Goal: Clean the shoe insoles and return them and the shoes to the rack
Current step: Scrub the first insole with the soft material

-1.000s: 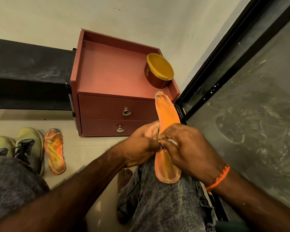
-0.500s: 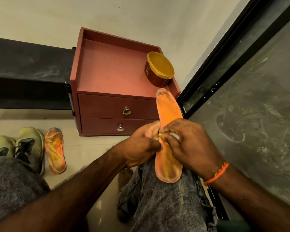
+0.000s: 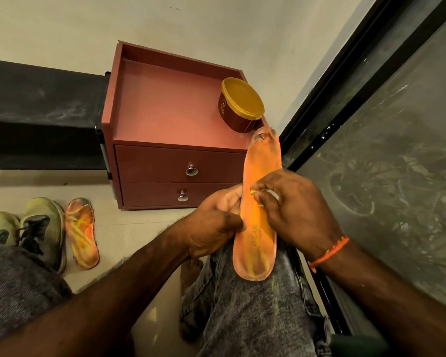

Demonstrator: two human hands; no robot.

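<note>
Red 2-drawer cabinet [image 3: 165, 119] by the wall w/ a yellow-lidded tub [image 3: 240, 105] on top; green shoes [image 3: 40, 228] on the floor at left, 2nd insole [image 3: 81, 231] just beside them. Orange insole [image 3: 258, 215] lies along the person's knee, heel end nearest — left hand [image 3: 214, 222] grips its left edge, thumb on top. Right hand [image 3: 291, 210] has fingers curled, pinching a small yellowish bit [image 3: 252, 192] against the insole's mid — can't tell what it is.

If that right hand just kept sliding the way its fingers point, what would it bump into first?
The right hand points leftward across the orange insole it is already touching. Going on, it would probably meet the left hand gripping the insole's other edge; depth is hard to judge.
</note>
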